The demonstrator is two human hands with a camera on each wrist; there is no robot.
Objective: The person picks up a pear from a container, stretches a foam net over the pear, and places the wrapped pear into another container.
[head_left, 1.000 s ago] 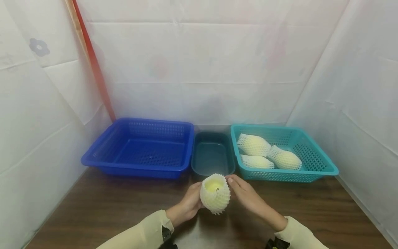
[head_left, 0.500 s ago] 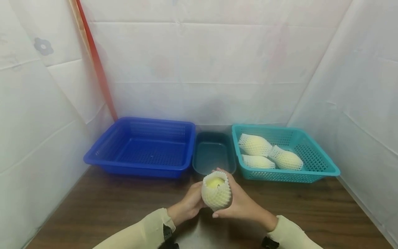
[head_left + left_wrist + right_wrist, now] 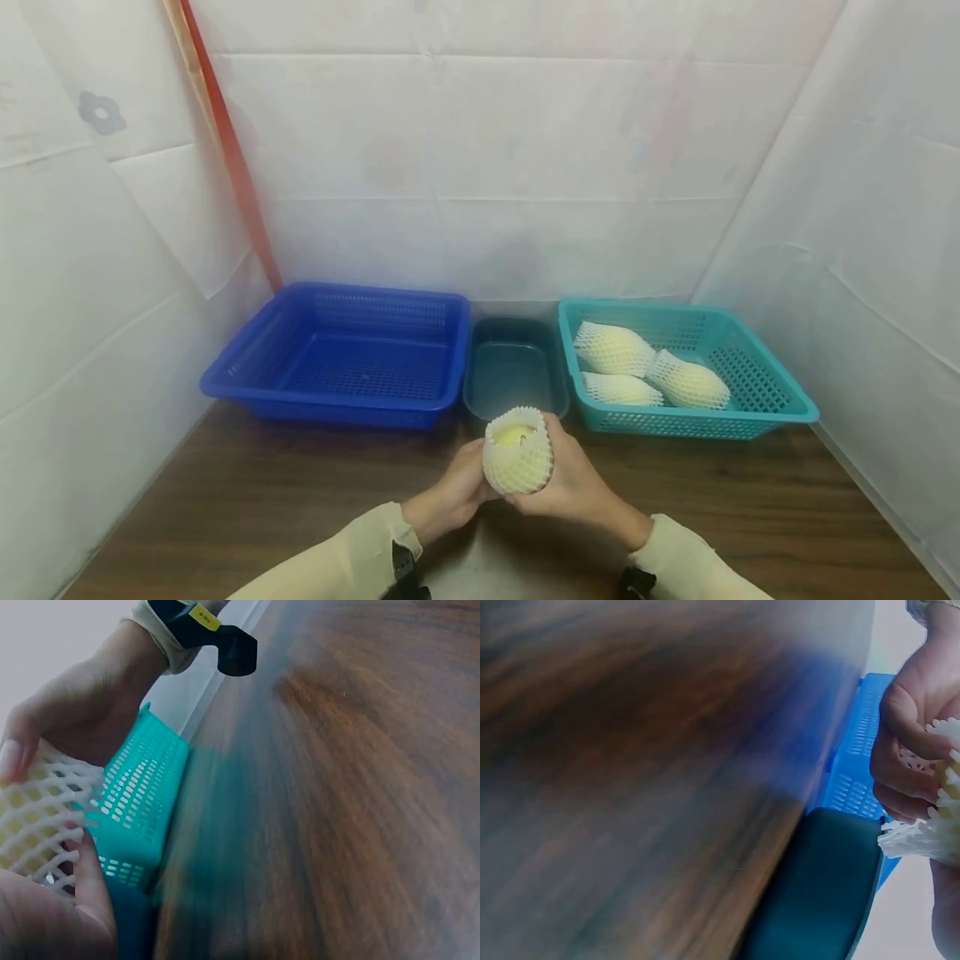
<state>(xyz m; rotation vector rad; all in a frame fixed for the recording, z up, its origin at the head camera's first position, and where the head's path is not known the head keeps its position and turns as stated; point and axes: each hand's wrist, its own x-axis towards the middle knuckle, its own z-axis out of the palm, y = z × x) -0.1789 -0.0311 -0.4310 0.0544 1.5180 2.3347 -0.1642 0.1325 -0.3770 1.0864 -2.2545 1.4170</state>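
Note:
A pale yellow fruit in a white foam net [image 3: 519, 454] is held above the table in front of the small dark tray. Its top, with a short dark stem, shows through the net's mouth. My left hand [image 3: 459, 487] grips it from the left, fingers partly hidden behind it. From the right, my right hand [image 3: 572, 479] curls round it, thumb low at the front. In the left wrist view, the net [image 3: 37, 817] sits between both hands. The right wrist view shows the left hand's fingers [image 3: 907, 776] bent against the net.
A blue basket [image 3: 337, 404] stands at the left, with a dark teal tray [image 3: 513, 375] beside it. The turquoise basket [image 3: 772, 400] at the right holds three netted fruits [image 3: 615, 350]. White cloth walls surround the brown wooden table [image 3: 262, 492].
My right hand has moved in from touching the fruit's right edge to wrapping round it. The fruit has risen slightly. My left hand has kept its hold; the baskets stay put.

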